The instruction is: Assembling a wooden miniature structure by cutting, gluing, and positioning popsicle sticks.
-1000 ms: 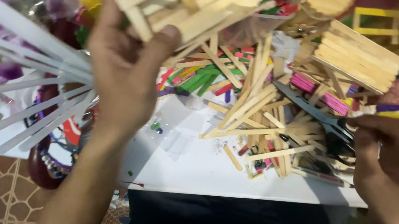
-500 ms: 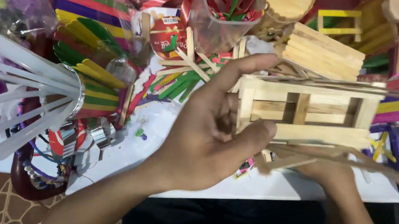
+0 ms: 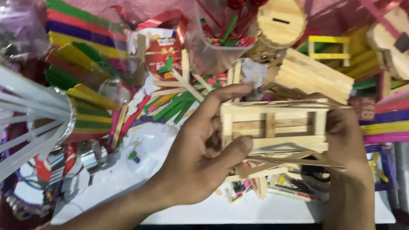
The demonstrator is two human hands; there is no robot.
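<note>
Both hands hold the pale wooden craft-stick box frame (image 3: 274, 125) above the white worktop (image 3: 234, 213).
Left hand (image 3: 200, 153) fingers and right hand (image 3: 347, 141) fingers grip its ends; the frame looks under inspection, so turning it calls for steady hands.

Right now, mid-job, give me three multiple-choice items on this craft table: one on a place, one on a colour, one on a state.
1. Where is the round wooden box with a slot?
A. top centre of the table
B. on the floor
C. in the left hand

2. What colour is the small empty stick frame near the top right?
A. black
B. yellow
C. white

3. How is the stick frame box held?
A. lying free on the table
B. by one hand only
C. by both hands

Key: 1 A, the round wooden box stands behind the pile; 2 B, the small frame is yellow; 3 C, the left hand and right hand each grip an end of the stick frame box.
</note>
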